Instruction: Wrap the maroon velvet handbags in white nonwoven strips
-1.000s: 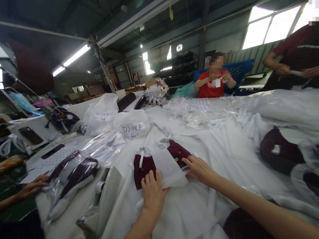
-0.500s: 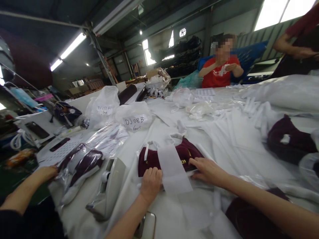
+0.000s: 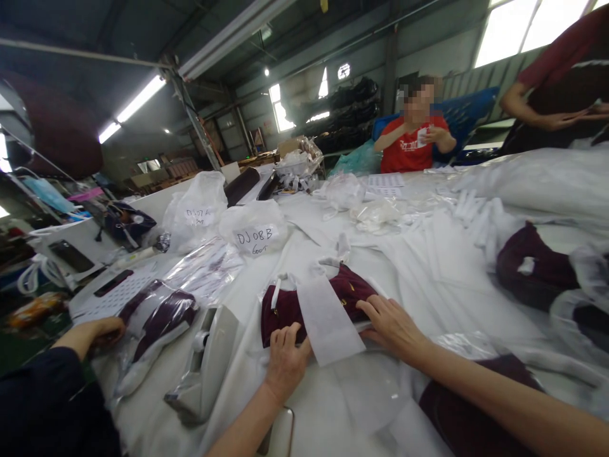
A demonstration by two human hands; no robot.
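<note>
A maroon bag [image 3: 280, 314] with small yellow metal details lies in front of me, its straps in white wrapping. Across its middle hangs a white sheet [image 3: 329, 320], its lower end reaching past the bag's near edge. At the lower left edge my left hand [image 3: 288, 362] has its fingers bent over the bag, thumb side against the sheet. My right hand [image 3: 392, 327] grips the lower right edge, fingers on top and thumb underneath. Translucent wrapping [image 3: 375, 393] lies below the bag.
Left of me stand a tape dispenser [image 3: 204, 365] and a bagged maroon item [image 3: 164, 317], with a co-worker's hand [image 3: 107, 331] beside it. Labelled plastic bags [image 3: 254, 231] lie beyond. More maroon bags [image 3: 533, 266] are at right. A person in red [image 3: 413, 143] sits across.
My left fingers have shifted and spread a little on the bag's edge. The right hand keeps its grip. At left, the co-worker's hand has moved inward along the bagged item.
</note>
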